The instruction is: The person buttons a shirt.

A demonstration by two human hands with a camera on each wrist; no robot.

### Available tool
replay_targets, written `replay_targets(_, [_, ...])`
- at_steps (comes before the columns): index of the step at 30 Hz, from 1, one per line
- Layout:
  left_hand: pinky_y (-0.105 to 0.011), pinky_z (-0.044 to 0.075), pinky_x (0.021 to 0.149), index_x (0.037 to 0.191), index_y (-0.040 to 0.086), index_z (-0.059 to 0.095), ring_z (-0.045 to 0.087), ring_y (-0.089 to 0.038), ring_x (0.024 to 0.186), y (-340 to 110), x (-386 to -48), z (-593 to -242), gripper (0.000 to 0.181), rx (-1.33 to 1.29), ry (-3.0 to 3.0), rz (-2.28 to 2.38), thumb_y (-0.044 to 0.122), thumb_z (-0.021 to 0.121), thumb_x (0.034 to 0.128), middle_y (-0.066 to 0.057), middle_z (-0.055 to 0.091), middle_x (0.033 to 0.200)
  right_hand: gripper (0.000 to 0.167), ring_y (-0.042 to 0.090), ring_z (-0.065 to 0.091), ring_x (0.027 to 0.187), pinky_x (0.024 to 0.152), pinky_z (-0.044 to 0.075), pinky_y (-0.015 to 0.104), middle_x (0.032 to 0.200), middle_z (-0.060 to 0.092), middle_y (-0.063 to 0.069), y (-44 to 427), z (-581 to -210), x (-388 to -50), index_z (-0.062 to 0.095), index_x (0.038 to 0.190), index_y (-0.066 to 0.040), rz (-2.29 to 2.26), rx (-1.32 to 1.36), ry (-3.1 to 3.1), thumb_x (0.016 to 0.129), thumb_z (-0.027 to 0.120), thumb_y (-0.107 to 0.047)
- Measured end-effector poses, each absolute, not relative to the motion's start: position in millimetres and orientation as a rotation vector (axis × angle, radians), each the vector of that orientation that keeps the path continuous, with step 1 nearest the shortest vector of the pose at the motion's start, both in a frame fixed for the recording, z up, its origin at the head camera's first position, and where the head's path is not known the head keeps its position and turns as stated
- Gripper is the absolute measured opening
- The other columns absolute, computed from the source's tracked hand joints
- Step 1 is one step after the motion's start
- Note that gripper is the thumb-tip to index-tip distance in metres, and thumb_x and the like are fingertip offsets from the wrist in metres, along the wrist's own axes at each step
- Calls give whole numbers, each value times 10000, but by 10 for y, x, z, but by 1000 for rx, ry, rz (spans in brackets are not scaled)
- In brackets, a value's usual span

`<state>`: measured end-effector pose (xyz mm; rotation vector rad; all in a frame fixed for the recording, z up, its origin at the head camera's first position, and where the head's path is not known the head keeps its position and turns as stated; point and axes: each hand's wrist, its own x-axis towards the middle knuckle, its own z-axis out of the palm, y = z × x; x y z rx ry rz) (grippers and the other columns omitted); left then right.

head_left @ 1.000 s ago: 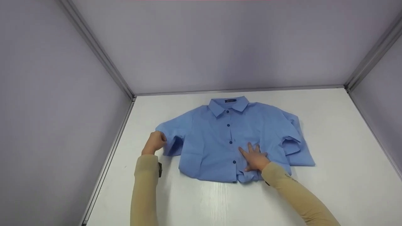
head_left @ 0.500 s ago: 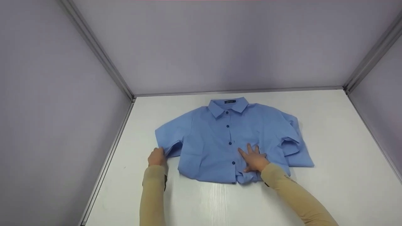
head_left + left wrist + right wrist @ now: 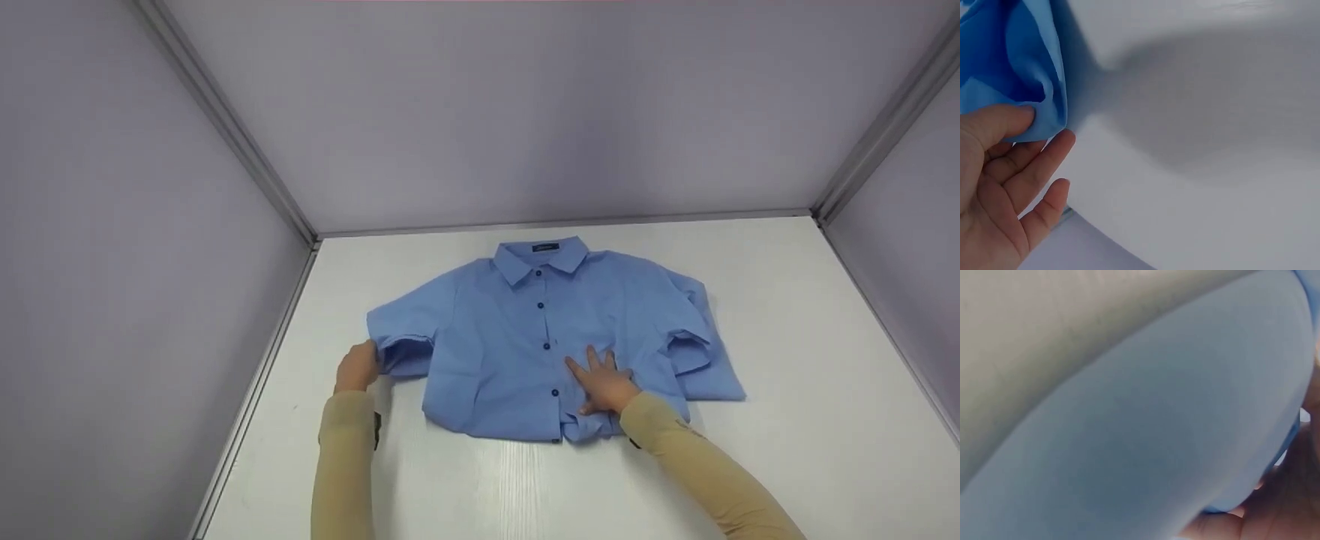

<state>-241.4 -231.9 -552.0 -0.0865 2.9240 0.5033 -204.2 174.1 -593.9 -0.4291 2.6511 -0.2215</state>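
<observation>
A blue short-sleeved shirt (image 3: 510, 337) lies front up, its collar toward the back wall and its lower part folded under. At the cuff of the sleeve on the left, my left hand (image 3: 356, 366) pinches the fabric. The left wrist view shows the thumb of that hand (image 3: 1002, 169) on the blue cloth (image 3: 1030, 50), with fingers beneath it. Fingers spread, my right hand (image 3: 606, 384) presses flat on the shirt's lower front, beside the buttons. In the right wrist view, blue cloth (image 3: 1145, 405) covers much of the picture, and part of the right hand (image 3: 1275, 512) shows at the lower right.
The shirt rests on a white table (image 3: 487, 495). Pale walls (image 3: 562, 112) with grey metal edging stand at the back and on both sides. A folded part of the shirt (image 3: 716, 375) sticks out beyond the sleeve on the right.
My left hand has moved down from the sleeve's outer edge to its lower cuff corner, then slightly left and up. The sleeve has flattened and its opening is wider. My right hand has stayed on the shirt.
</observation>
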Motion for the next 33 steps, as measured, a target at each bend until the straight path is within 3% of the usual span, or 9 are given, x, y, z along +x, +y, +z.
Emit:
replay_targets(4, [-465,455,641,945,-59,482,576,-394,755,-2317,-2520,-5334,115,-131,3102,528,29,479,871,-251,580,850,896,559,89,1200,738,280,702,1396,99,293,1745,-5942,-2025,234,1402,-149,-216,-437,2658,684,734,-344])
replay_targets(9, [-454,433,519,955,-31,405,549,-380,610,-2219,-2604,-5123,79,-304,3367,732,21,369,908,-246,547,805,873,553,86,1204,742,273,704,1394,95,298,1761,-5958,-2013,237,1402,-145,-238,-434,2642,702,729,-323])
replay_targets(15, [-392,439,559,1093,-47,415,532,-304,649,-1971,-2692,-4913,214,-468,3330,1261,33,335,912,-218,519,978,884,557,77,1202,751,261,709,1398,86,296,1758,-5973,-2038,228,1405,-156,-243,-424,2649,694,729,-321])
replay_targets(20, [-295,472,544,1188,-96,417,622,-278,641,-1877,-2719,-4875,334,-525,2984,1726,82,268,949,-254,577,902,895,555,84,1203,759,272,698,1403,85,284,1734,-5985,-2026,226,1405,-171,-237,-412,2646,684,727,-347])
replay_targets(23, [-235,444,490,1089,-106,482,619,-226,585,-1874,-2711,-4907,319,-525,2928,1805,77,261,950,-244,592,828,893,549,83,1208,768,268,696,1407,81,278,1727,-5992,-2012,228,1405,-176,-238,-406,2640,683,724,-351])
replay_targets(25, [-257,412,482,901,-84,529,570,-205,557,-1878,-2702,-4922,287,-501,3051,1707,59,283,938,-210,571,726,890,544,77,1212,771,259,701,1410,75,274,1727,-5991,-2006,229,1405,-179,-243,-403,2638,685,725,-343])
replay_targets(28, [-339,360,503,681,-28,464,443,-230,544,-1879,-2700,-4917,275,-447,3296,1487,40,335,913,-156,473,603,886,544,74,1212,766,254,706,1408,76,278,1731,-5970,-2003,235,1403,-173,-256,-408,2645,684,728,-329])
replay_targets(31, [-425,384,579,716,-61,493,475,-310,622,-1868,-2689,-4872,221,-351,3459,1354,38,401,891,-191,484,662,886,548,76,1209,762,257,706,1404,84,282,1744,-5941,-2008,240,1402,-168,-259,-414,2656,682,731,-326])
replay_targets(33, [-450,418,677,835,-98,545,534,-359,772,-1856,-2674,-4832,164,-288,3533,1275,44,469,866,-232,541,828,886,554,85,1205,752,266,705,1400,95,286,1759,-5926,-2017,243,1400,-163,-258,-422,2664,680,732,-332])
